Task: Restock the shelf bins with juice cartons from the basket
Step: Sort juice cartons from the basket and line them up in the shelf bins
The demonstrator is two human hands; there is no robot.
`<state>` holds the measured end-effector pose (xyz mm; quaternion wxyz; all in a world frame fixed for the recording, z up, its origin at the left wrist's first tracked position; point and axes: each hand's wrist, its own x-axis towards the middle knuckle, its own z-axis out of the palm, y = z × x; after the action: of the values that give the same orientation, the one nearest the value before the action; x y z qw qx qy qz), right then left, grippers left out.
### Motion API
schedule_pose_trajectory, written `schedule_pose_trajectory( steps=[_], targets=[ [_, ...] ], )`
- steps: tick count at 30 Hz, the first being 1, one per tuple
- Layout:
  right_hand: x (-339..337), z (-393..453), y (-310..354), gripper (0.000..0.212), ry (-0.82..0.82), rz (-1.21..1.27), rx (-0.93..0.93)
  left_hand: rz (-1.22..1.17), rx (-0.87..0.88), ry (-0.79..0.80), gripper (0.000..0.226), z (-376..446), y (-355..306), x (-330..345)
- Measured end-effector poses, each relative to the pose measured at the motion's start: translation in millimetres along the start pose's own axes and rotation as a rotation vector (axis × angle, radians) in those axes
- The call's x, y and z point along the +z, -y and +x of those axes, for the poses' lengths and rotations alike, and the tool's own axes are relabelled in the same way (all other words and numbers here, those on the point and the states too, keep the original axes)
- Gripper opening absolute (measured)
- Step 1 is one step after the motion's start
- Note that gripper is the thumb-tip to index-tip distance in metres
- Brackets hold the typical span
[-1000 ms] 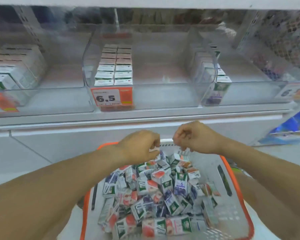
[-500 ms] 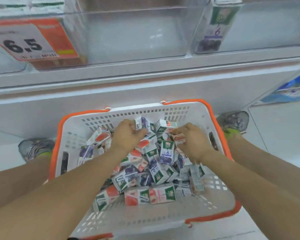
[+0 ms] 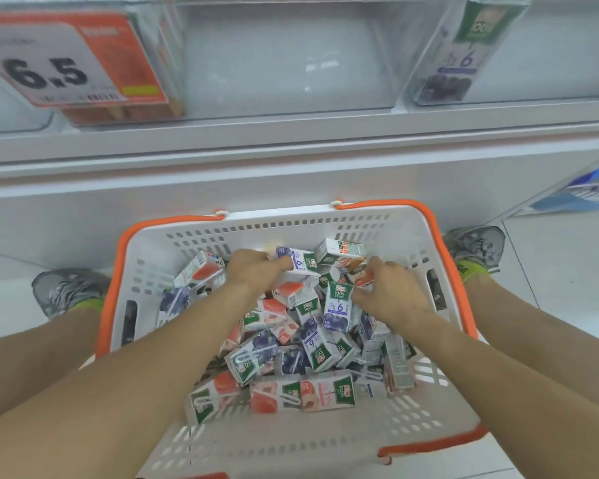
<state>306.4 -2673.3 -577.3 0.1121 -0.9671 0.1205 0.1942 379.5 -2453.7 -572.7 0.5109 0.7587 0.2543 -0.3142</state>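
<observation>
Both hands down in the basket (image 3: 325, 224) now. My left hand (image 3: 253, 269) curls onto a blueberry carton (image 3: 300, 261) at the pile's twelve o'clock edge; right hand (image 3: 389, 288) pinches a peach carton (image 3: 360, 276) just beside it. Loose juice cartons (image 3: 291, 357) heaped mid-basket. Clear shelf bin (image 3: 284, 60) sits at twelve o'clock.

One view only, and it sat on the person's head, tipped steeply forward and down, close over the basket (image 3: 325, 223) on the floor. Both forearms ran in from the bottom edge, the shelf bins (image 3: 291, 63) crossed the top, near and cropped, and wide-angle bending showed at the margins.
</observation>
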Motion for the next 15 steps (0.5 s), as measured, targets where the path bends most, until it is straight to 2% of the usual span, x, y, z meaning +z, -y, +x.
schedule_pose_trajectory(
  steps=[2, 5, 8, 10, 12, 15],
  targets=[
    [-12.6, -6.3, 2.5, 0.039, -0.014, 0.037, -0.012, -0.257, -0.202, 0.262, 0.035, -18.9, -1.9, -12.7],
    [-43.6, -20.2, 7.8, 0.036, -0.028, 0.160, 0.003, -0.469, -0.299, 0.476, 0.034, -58.4, -0.5, -23.9],
    [-86.8, -37.7, 11.9, 0.030, -0.051, 0.256, 0.006, -0.669, -0.268, 0.577, 0.048, -88.8, -2.2, -28.9],
    [-116.2, -51.5, 15.4, 0.024, -0.044, 0.364, -0.006, -0.686, -0.195, 0.619, 0.042, -113.6, -12.0, -31.7],
    [-141.3, -65.3, 22.3, 0.019, -0.050, 0.560, -0.036, -0.695, -0.096, 0.637, 0.032, -133.5, -24.7, -37.1],
    [-172.7, -93.1, 41.5, 0.019, -0.092, 0.923, -0.107, -0.688, 0.028, 0.646, 0.031, -160.4, -48.9, -53.2]
  ],
)
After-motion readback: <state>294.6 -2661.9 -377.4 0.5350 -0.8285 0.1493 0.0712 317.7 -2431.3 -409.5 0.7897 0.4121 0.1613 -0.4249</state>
